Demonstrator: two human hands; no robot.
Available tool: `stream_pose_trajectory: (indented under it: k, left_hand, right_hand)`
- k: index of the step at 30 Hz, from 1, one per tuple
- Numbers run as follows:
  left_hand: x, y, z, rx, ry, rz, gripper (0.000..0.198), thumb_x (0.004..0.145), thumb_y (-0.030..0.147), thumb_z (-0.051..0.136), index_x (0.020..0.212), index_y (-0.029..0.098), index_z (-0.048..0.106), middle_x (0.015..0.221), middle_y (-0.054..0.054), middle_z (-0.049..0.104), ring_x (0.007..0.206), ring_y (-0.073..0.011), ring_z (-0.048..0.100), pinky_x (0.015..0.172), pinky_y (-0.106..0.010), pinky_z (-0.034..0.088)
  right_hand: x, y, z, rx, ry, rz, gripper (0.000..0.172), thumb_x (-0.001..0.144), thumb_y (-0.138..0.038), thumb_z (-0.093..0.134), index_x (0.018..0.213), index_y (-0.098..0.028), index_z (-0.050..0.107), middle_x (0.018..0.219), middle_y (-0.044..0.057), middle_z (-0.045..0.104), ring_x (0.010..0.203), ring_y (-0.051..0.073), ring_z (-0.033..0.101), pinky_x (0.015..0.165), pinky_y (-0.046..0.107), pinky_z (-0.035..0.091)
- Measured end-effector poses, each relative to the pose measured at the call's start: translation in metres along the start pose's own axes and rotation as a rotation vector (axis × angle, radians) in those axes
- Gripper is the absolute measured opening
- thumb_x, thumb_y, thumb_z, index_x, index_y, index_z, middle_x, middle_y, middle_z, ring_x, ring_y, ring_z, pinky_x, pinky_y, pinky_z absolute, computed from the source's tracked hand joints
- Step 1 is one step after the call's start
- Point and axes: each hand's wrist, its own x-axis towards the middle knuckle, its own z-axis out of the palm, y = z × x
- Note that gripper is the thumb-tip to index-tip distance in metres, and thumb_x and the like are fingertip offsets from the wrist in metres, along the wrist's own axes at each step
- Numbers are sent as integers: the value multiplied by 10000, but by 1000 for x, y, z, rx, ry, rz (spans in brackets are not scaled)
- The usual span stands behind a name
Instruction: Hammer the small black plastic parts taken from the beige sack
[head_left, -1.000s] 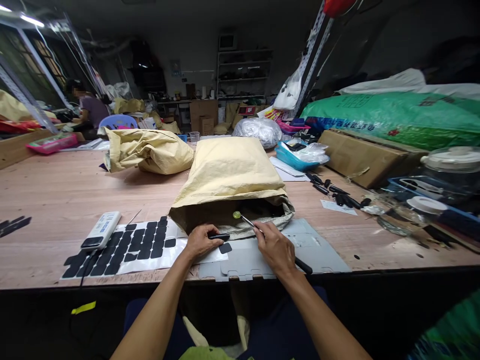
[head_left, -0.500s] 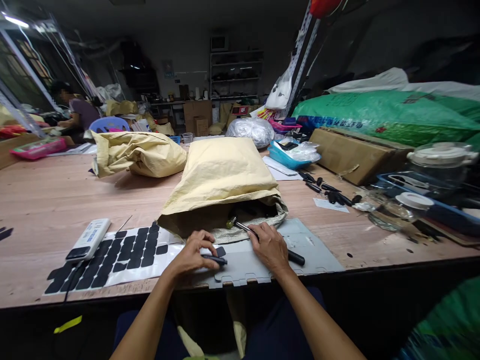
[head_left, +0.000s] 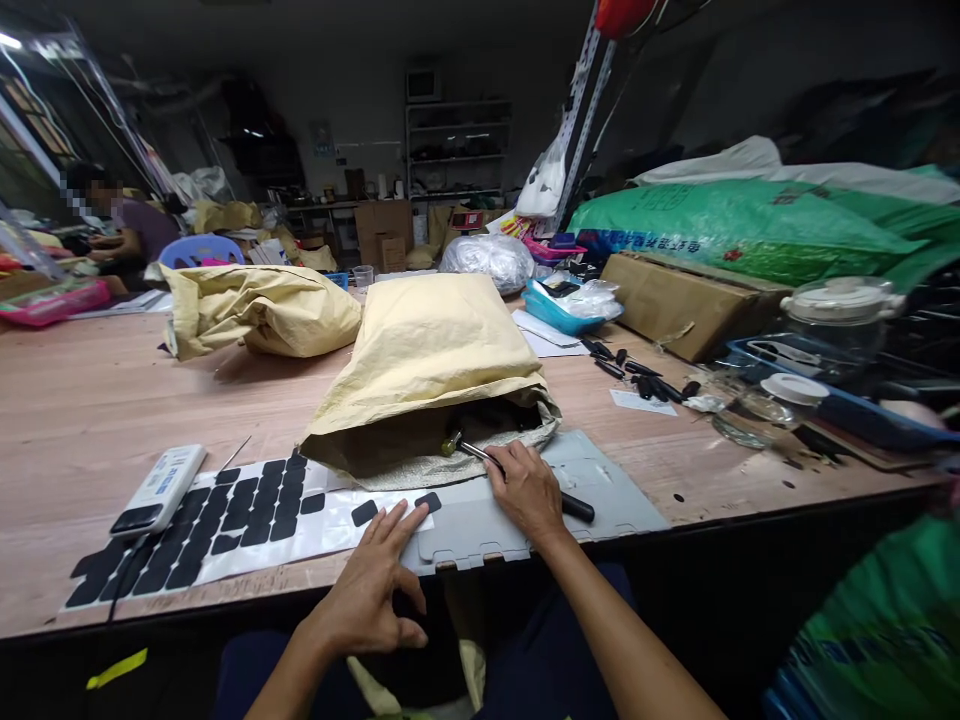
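My right hand (head_left: 525, 490) is closed around a slim tool (head_left: 469, 449) with a black handle, its metal tip pointing into the open mouth of a yellow paper sack (head_left: 431, 365). It rests on a grey plastic panel (head_left: 600, 485) at the table's front edge. My left hand (head_left: 371, 590) hovers at the table's front edge with fingers spread and nothing in it. Just beyond its fingertips lies a white sheet (head_left: 225, 520) covered with several black adhesive pads, two of them loose near the panel.
A white remote control (head_left: 157, 490) lies on the sheet's left end. A second crumpled sack (head_left: 255, 310) sits behind. Small black parts (head_left: 637, 375), a cardboard box (head_left: 679, 305), a green sack (head_left: 742, 230) and glass jars (head_left: 757, 410) crowd the right. A person sits far left.
My left hand let go of the small black piece it held and drew back toward me, fingers now spread. The right hand kept its grip on the tool.
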Motion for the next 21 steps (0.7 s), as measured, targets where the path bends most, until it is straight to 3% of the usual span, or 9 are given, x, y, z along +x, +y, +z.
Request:
stream_pose_trajectory:
  k: [1,3,4,6,9,12,14,18,21]
  left_hand:
    - [1,1,-6,-49,4,-13,229,545,374,891,741,308,792,1625,60,205,1489,-415,103,1197,-594,55]
    - [9,4,-22,-181,55,-47,219,626,446,837,761,280,788,1467,-42,506,1397,-390,357,1155,-549,258]
    - [18,5,-31,-249,100,-69,239,680,471,789,784,257,782,1305,-79,638,1274,-360,509,1080,-503,379]
    - [44,8,-49,-344,225,-114,299,774,489,683,845,208,762,986,-88,742,961,-280,669,861,-393,518]
    - [103,12,-70,-317,423,-194,340,824,462,618,932,165,744,924,-89,748,865,-264,687,749,-335,514]
    - [163,17,-75,-280,433,-389,319,829,417,628,974,157,742,1053,-131,741,1066,-343,654,877,-389,487]
    - [193,21,-70,-281,418,-421,317,812,352,666,1064,167,720,1228,-143,684,1225,-352,572,992,-405,439]
    - [219,26,-57,-275,454,-342,548,722,215,757,1254,189,629,1487,-123,476,1419,-311,372,1145,-367,306]
    - [213,22,-58,-268,461,-344,551,729,188,741,1267,176,620,1479,-128,487,1379,-296,430,1131,-349,325]
  right_hand:
    - [0,0,0,-3,-1,-2,197,917,-298,552,1048,-255,693,931,32,616,887,193,504,763,292,317]
    - [0,-1,0,-13,-5,-7,196,919,-297,547,1044,-254,691,933,36,615,890,196,501,764,295,316]
    - [1,-1,0,-18,-8,-9,197,919,-297,544,1043,-253,690,934,37,614,891,197,500,765,297,316]
    - [1,-2,0,-23,-7,-7,193,912,-294,548,1036,-249,689,934,38,613,892,197,500,767,300,317]
    - [1,-3,0,-9,1,-6,185,882,-280,574,1022,-242,688,926,35,615,894,194,505,772,300,322]
    - [1,-3,-2,16,4,-17,170,858,-267,590,994,-231,686,912,31,620,891,191,512,781,295,329]
    - [0,-3,-2,34,11,-19,155,850,-258,593,972,-228,684,901,28,622,887,190,516,788,291,334]
    - [0,-1,0,52,28,-19,139,840,-254,605,956,-230,678,888,23,620,881,192,520,784,289,338]
    - [-1,0,1,54,33,-19,134,837,-252,609,950,-232,678,888,21,621,878,191,522,782,291,341]
